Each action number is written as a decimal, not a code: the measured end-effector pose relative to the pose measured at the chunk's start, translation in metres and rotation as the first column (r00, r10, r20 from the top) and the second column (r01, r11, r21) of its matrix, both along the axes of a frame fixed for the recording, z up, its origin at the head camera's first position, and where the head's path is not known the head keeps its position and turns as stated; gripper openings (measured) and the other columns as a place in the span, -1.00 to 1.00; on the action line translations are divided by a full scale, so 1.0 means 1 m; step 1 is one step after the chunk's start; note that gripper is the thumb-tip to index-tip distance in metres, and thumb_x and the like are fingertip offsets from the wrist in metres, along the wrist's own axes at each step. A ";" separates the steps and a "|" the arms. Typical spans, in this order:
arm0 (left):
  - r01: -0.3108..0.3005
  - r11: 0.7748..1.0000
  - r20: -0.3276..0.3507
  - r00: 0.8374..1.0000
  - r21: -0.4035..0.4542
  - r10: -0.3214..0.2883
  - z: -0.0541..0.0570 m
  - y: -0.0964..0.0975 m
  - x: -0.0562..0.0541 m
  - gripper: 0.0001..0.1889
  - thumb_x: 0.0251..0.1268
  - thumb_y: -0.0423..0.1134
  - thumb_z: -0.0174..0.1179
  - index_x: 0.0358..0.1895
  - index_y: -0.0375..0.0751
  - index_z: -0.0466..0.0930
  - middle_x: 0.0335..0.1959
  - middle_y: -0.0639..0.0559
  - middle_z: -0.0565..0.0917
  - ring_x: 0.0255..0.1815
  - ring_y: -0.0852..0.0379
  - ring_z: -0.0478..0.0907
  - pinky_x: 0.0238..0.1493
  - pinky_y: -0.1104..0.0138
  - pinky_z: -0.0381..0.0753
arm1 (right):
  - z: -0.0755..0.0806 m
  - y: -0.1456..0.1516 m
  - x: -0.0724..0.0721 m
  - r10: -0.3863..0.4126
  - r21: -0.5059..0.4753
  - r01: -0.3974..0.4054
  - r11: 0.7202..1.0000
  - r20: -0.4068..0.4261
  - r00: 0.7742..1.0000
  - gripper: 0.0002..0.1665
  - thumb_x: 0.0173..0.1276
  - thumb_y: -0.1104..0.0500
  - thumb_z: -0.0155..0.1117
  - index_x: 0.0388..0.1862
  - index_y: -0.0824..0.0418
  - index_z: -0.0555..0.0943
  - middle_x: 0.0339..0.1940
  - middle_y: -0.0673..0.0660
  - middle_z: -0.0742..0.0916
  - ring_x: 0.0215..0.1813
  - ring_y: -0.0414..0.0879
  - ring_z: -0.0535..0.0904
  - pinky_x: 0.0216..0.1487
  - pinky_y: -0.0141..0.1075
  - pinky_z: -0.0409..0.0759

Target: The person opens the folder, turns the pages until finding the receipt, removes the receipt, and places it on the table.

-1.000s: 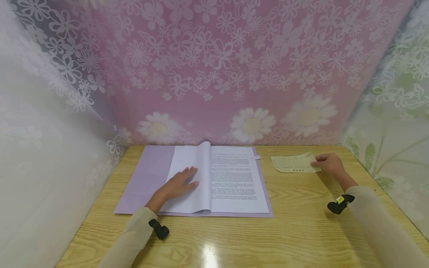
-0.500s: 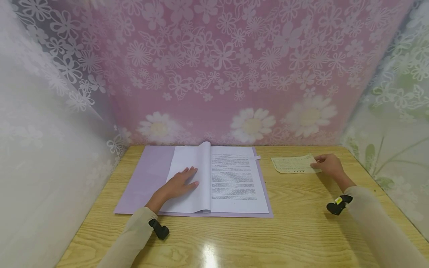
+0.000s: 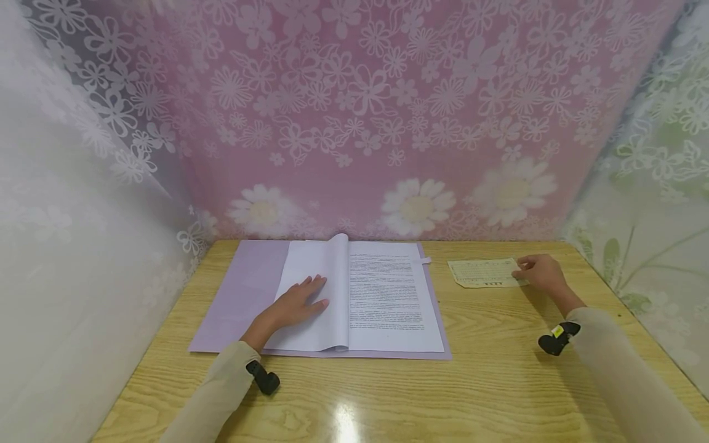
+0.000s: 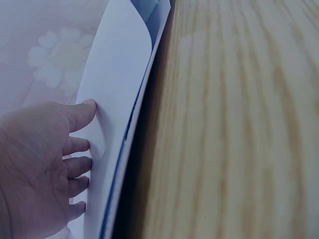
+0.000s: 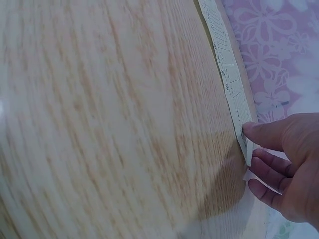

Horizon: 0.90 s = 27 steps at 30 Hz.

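Observation:
An open lilac folder (image 3: pixel 249 277) lies on the table with a stack of white printed sheets (image 3: pixel 388 295) inside. The upper sheets are turned over to the left, and their fold bulges upward along the middle. My left hand (image 3: pixel 296 304) rests on this turned page (image 4: pixel 112 64) with fingers spread and straight. To the right of the folder is a small pale yellow printed slip (image 3: pixel 482 272). My right hand (image 3: pixel 543 274) pinches its right end between thumb and fingers, as the right wrist view also shows.
A wood-grain table (image 3: pixel 388 400) carries everything. A small white tab (image 3: pixel 425 260) sticks out from the folder's right edge. Flowered pink cloth (image 3: pixel 343 123) stands behind the table, and pale flowered sheets (image 3: pixel 83 246) close in both sides.
The yellow slip's right end has sunk slightly, so it looks flatter, and my right hand has shifted a little to the left with it. My left hand has stayed where it was.

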<state>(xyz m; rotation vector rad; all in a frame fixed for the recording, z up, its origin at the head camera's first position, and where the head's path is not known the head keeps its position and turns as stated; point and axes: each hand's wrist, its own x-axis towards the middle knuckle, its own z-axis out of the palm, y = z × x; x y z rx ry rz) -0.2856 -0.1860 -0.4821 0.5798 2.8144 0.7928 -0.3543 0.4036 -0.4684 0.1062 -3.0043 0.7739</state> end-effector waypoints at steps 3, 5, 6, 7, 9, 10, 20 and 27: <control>0.004 1.000 0.000 1.000 0.000 -0.004 0.001 0.000 0.000 -0.28 0.57 0.11 0.03 0.60 -0.21 0.16 0.63 -0.21 0.18 0.69 -0.21 0.00 0.65 -0.17 -0.06 | 0.001 -0.001 -0.001 0.008 -0.001 -0.008 1.000 -0.004 1.000 -0.39 0.42 0.17 0.33 0.26 0.60 0.49 0.06 0.62 0.66 0.02 0.47 0.62 -0.08 0.19 0.66; 0.006 1.000 0.006 1.000 -0.003 -0.006 0.003 0.000 0.000 -0.28 0.57 0.11 0.03 0.61 -0.21 0.15 0.63 -0.21 0.17 0.69 -0.22 -0.01 0.65 -0.17 -0.06 | 0.002 -0.002 -0.001 0.014 -0.004 -0.014 1.000 -0.006 1.000 -0.38 0.42 0.17 0.33 0.27 0.60 0.48 0.05 0.62 0.66 0.00 0.47 0.63 -0.10 0.19 0.67; 0.004 1.000 0.009 1.000 -0.010 -0.004 0.003 -0.001 0.000 -0.28 0.57 0.11 0.02 0.61 -0.20 0.14 0.63 -0.20 0.17 0.69 -0.21 -0.01 0.65 -0.17 -0.04 | 0.002 -0.003 -0.002 0.019 -0.004 -0.019 1.000 -0.008 1.000 -0.38 0.43 0.17 0.33 0.28 0.60 0.48 0.04 0.62 0.67 -0.01 0.47 0.64 -0.12 0.18 0.67; 0.002 1.000 0.015 1.000 -0.012 -0.002 0.004 -0.002 -0.001 -0.27 0.57 0.11 0.02 0.61 -0.19 0.14 0.64 -0.19 0.16 0.69 -0.21 -0.01 0.65 -0.16 -0.03 | 0.003 -0.004 -0.003 0.021 -0.003 -0.021 1.000 -0.012 1.000 -0.38 0.43 0.16 0.33 0.28 0.59 0.48 0.04 0.61 0.67 -0.02 0.46 0.64 -0.13 0.17 0.67; -0.004 1.000 0.026 1.000 -0.016 0.004 0.006 -0.004 -0.002 -0.27 0.57 0.12 0.03 0.62 -0.17 0.13 0.64 -0.18 0.16 0.69 -0.20 0.00 0.64 -0.15 0.00 | 0.004 -0.007 -0.005 0.028 -0.011 -0.028 1.000 -0.017 0.999 -0.39 0.46 0.15 0.30 0.29 0.58 0.47 0.04 0.61 0.67 -0.03 0.45 0.64 -0.16 0.15 0.67; -0.008 1.000 0.030 1.000 -0.018 0.008 0.007 -0.005 -0.003 -0.26 0.56 0.13 0.03 0.62 -0.16 0.13 0.64 -0.17 0.16 0.69 -0.20 0.00 0.64 -0.15 0.03 | 0.005 -0.009 -0.007 0.031 -0.013 -0.032 0.999 -0.022 0.999 -0.40 0.47 0.15 0.28 0.30 0.57 0.47 0.04 0.61 0.67 -0.03 0.45 0.64 -0.16 0.15 0.67; 0.013 0.999 -0.029 1.000 0.032 -0.012 0.027 -0.012 -0.018 -0.35 0.56 0.06 0.09 0.52 -0.27 0.33 0.54 -0.21 0.37 0.59 -0.19 0.26 0.56 -0.06 0.28 | 0.032 -0.062 -0.022 0.108 -0.079 -0.120 0.990 -0.145 0.983 -0.41 0.60 0.04 0.14 0.34 0.49 0.48 0.10 0.59 0.66 0.10 0.46 0.60 -0.01 0.27 0.63; -0.035 0.997 -0.160 0.986 0.074 0.046 0.046 0.000 -0.037 -0.43 0.59 0.02 0.07 0.48 -0.22 0.40 0.45 -0.20 0.50 0.47 -0.20 0.44 0.44 -0.10 0.44 | 0.059 -0.122 -0.031 0.169 -0.149 -0.200 0.968 -0.198 0.965 -0.41 0.61 0.07 0.10 0.43 0.43 0.43 0.20 0.56 0.63 0.16 0.44 0.61 0.13 0.29 0.59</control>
